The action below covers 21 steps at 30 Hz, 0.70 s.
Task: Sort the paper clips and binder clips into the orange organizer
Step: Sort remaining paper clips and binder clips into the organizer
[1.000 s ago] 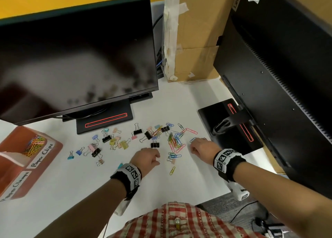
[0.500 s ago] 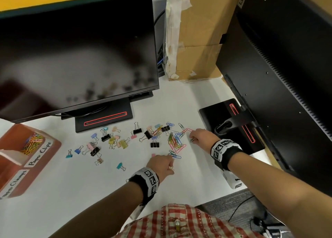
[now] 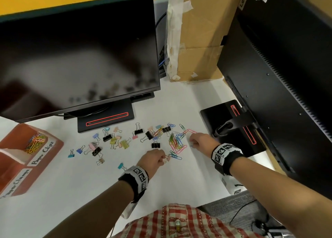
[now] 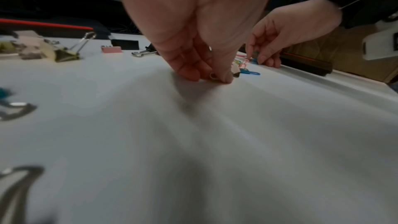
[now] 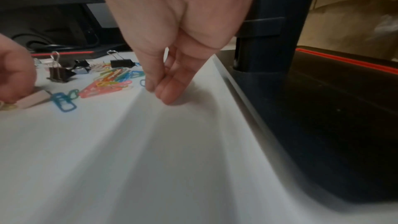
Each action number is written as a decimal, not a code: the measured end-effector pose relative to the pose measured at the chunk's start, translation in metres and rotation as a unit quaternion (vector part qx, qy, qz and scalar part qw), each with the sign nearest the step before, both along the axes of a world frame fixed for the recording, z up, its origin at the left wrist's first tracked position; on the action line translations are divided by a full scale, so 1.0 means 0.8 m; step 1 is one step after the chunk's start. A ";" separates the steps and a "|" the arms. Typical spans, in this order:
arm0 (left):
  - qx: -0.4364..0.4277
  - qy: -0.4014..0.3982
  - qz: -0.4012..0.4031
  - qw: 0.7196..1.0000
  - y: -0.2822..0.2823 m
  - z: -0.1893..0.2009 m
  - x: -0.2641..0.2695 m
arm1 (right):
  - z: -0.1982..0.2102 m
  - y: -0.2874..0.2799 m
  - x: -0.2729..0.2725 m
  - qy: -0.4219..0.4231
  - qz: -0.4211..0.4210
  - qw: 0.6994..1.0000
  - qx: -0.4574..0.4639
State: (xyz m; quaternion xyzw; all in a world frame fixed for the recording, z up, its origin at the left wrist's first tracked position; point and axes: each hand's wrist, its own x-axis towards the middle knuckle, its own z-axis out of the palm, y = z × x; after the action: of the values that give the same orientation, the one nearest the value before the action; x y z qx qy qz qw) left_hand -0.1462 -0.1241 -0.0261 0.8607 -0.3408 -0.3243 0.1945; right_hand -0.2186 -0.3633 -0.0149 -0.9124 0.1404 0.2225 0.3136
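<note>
My left hand (image 3: 155,158) is low on the white desk, and its thumb and fingertips (image 4: 224,78) pinch the wire handle of a small pink binder clip (image 3: 168,158). To its right, my right hand (image 3: 198,140) pinches a blue paper clip (image 5: 142,82) at the edge of a pile of coloured paper clips (image 3: 177,142). Several binder clips (image 3: 115,140) lie scattered to the left of the pile. The orange organizer (image 3: 55,146) stands at the far left. Its compartment labelled "Paper Clips" holds coloured paper clips (image 3: 36,141).
A monitor (image 3: 77,58) on a black base (image 3: 106,119) stands behind the clips. A second monitor's base (image 3: 231,128) lies just right of my right hand. A cardboard box (image 3: 199,40) stands at the back. The desk's front edge is close to my body.
My left hand slid right and now pinches the pink binder clip. The yellow paper clip that lay in front of it is gone from view. My right hand moved up to the pile's edge.
</note>
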 end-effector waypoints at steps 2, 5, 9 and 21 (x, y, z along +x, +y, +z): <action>0.005 0.003 0.010 1.000 0.004 0.000 0.003 | 0.002 0.011 0.004 -0.008 0.008 0.999 0.047; 0.028 -0.013 -0.016 0.999 0.006 0.000 0.006 | 0.003 0.027 0.015 -0.001 0.067 0.997 0.048; 0.054 -0.016 -0.048 0.997 0.006 0.001 0.002 | 0.005 0.034 0.025 0.027 0.147 0.989 -0.010; -0.057 -0.062 -0.027 0.996 -0.005 0.011 0.008 | -0.005 0.023 0.018 -0.069 0.142 0.986 -0.046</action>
State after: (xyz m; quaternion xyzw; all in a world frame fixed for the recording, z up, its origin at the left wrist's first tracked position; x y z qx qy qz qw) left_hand -0.1401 -0.1282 -0.0170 0.8571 -0.3931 -0.2554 0.2135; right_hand -0.2040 -0.3447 -0.0189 -0.9498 -0.0023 0.1942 0.2454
